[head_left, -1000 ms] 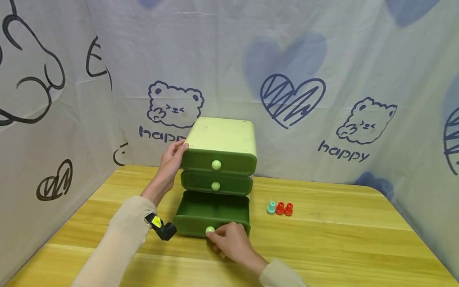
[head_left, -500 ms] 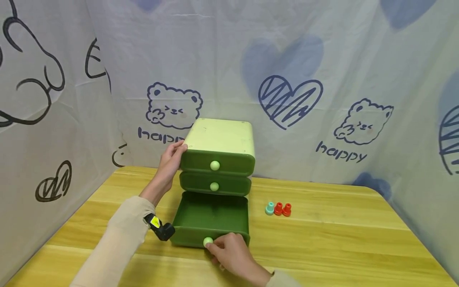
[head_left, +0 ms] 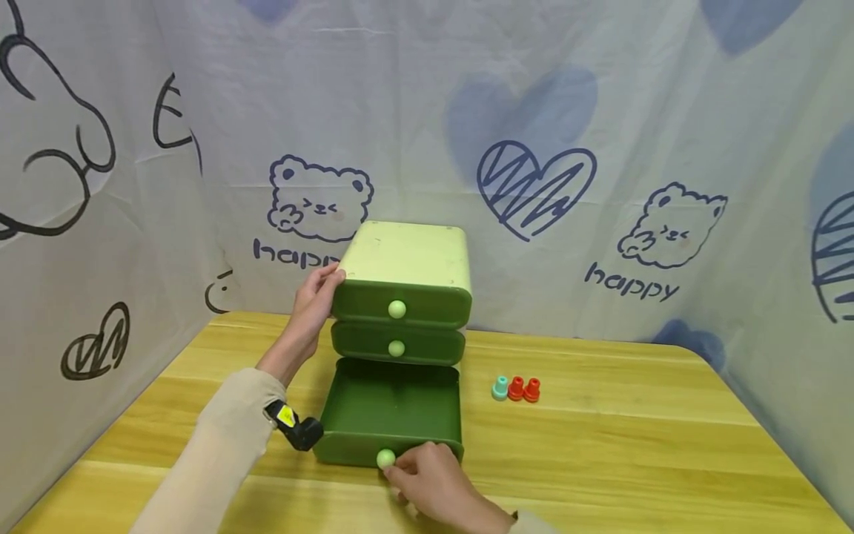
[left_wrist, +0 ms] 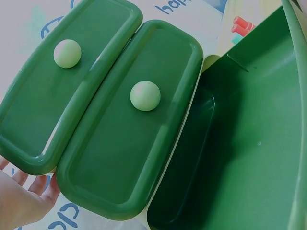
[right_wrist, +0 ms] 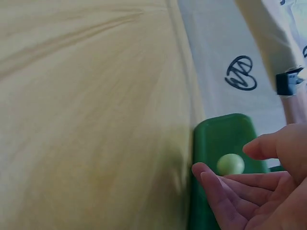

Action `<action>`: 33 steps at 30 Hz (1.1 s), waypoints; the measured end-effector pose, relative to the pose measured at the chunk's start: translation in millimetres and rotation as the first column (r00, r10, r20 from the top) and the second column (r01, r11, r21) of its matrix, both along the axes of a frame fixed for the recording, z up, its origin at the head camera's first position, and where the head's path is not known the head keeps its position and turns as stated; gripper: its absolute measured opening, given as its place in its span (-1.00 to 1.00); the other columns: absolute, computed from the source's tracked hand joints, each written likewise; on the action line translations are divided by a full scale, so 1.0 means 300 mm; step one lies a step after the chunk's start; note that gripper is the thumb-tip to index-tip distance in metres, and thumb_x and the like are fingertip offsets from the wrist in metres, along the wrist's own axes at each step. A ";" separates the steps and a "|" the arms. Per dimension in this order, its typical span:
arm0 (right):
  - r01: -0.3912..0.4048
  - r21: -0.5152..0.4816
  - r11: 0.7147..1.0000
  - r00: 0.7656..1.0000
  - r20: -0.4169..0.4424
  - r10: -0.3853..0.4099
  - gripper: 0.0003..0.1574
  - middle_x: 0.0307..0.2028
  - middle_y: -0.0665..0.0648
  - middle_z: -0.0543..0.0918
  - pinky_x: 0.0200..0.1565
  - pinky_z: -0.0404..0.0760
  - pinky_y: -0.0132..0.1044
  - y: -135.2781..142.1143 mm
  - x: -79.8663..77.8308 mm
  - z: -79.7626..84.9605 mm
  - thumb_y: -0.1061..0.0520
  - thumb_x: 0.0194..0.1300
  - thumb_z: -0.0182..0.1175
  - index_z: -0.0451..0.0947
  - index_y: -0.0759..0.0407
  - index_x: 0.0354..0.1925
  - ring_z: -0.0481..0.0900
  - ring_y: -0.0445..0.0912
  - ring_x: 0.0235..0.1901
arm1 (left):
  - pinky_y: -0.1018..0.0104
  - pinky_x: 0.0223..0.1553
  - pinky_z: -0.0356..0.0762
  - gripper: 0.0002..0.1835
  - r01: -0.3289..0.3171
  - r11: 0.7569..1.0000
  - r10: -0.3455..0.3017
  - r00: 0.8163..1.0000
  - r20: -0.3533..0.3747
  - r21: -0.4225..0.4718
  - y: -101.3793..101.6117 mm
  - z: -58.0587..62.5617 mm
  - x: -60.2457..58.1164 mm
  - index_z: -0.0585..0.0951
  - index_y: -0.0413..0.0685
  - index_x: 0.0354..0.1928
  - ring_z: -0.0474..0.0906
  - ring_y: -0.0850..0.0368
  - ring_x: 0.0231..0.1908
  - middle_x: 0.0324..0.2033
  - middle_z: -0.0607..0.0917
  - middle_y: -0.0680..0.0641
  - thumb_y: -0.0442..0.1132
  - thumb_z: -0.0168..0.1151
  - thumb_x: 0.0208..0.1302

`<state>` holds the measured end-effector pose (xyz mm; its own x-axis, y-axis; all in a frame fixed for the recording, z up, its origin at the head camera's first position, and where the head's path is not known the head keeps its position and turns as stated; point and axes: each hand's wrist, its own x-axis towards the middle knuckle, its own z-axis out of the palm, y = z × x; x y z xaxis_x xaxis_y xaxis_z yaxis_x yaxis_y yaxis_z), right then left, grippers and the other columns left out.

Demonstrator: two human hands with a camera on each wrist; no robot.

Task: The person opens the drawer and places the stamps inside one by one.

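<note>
A small drawer cabinet (head_left: 405, 254) with a pale green top and dark green fronts stands on the table. Its bottom drawer (head_left: 400, 415) is pulled far out, with nothing inside. My left hand (head_left: 310, 308) lies against the cabinet's left side, fingers fairly straight near the upper drawers, as the left wrist view also shows. Low in front is my right hand (head_left: 437, 482), right beside the round knob (head_left: 385, 458) of the bottom drawer. In the right wrist view, the thumb and fingers spread apart around that knob (right_wrist: 230, 165).
To the cabinet's right, one teal and two red small peg-like pieces (head_left: 517, 389) stand in a row on the wooden table (head_left: 600, 445). The top drawer (head_left: 367, 302) and middle drawer (head_left: 360, 341) are closed. A printed cloth (head_left: 427, 111) hangs behind.
The bottom drawer has come further out toward me, drawn by my right hand on its knob. The fingers have since loosened from the knob. My left hand stays on the cabinet's side.
</note>
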<state>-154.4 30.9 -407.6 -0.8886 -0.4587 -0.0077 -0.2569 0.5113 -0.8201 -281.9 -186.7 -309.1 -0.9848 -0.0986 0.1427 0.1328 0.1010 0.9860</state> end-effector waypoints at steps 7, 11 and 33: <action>-0.010 -0.086 0.996 0.995 -0.096 0.002 -0.78 -0.49 0.05 0.71 -0.43 0.60 -0.35 0.051 0.003 0.082 0.15 0.30 0.24 0.71 0.30 -0.25 0.64 -0.15 -0.46 | 0.28 -0.06 0.33 -0.38 -0.003 1.000 0.003 1.000 -0.017 -0.008 -0.002 0.003 0.005 0.17 -0.04 0.47 0.32 0.00 0.03 0.31 0.29 -0.20 0.03 -0.08 0.48; 0.035 -0.217 0.975 0.998 -0.047 -0.046 -0.73 -0.39 0.17 0.72 -0.48 0.65 -0.21 0.101 -0.026 0.120 0.16 0.32 0.23 0.65 0.37 -0.16 0.67 0.01 -0.42 | 0.28 -0.06 0.33 -0.38 -0.003 1.000 0.003 1.000 -0.020 -0.012 -0.002 0.002 0.004 0.17 -0.05 0.47 0.32 -0.01 0.04 0.31 0.29 -0.20 0.03 -0.09 0.48; 0.505 -0.214 0.836 0.808 -0.223 -0.546 -0.78 -0.27 0.15 0.69 -0.31 0.52 -0.38 0.448 -0.270 0.092 0.17 0.34 0.22 0.65 0.30 -0.14 0.58 -0.05 -0.25 | 0.27 -0.03 0.34 -0.38 0.000 1.000 0.000 1.000 -0.009 -0.002 0.006 -0.003 0.004 0.16 -0.03 0.47 0.32 -0.02 0.07 0.32 0.28 -0.18 0.03 -0.09 0.48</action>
